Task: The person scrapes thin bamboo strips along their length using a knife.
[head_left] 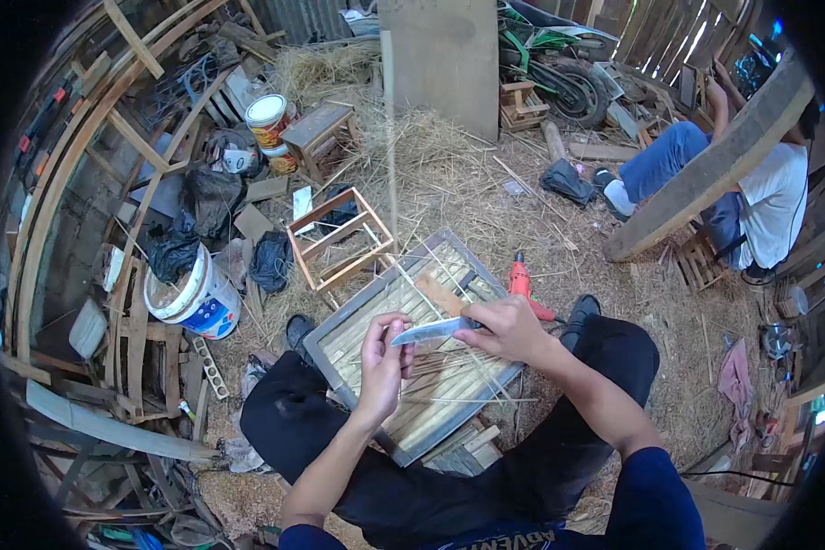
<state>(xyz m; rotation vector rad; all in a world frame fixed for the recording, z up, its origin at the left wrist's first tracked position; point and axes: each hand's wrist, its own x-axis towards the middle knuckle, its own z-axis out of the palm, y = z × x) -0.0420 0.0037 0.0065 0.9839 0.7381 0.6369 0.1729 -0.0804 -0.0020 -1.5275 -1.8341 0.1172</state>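
My right hand [504,328] is closed around the dark handle of a knife [428,331]. Its broad blade points left, across to my left hand [386,360]. The fingers of that hand are curled in a pinch by the blade's tip; anything held between them is too small to make out. Below both hands is a low slatted worktop [390,403] with a dark frame, between my knees. Thin pale strips [472,400] lie scattered across it, and a short brown piece of wood [439,295] rests just beyond the blade.
A red power drill [522,280] lies right of the worktop. An open wooden frame [341,240] and a white bucket [197,298] stand to the left. Straw [431,156] covers the floor. At right, a person [770,202] sits behind a slanted post [706,174].
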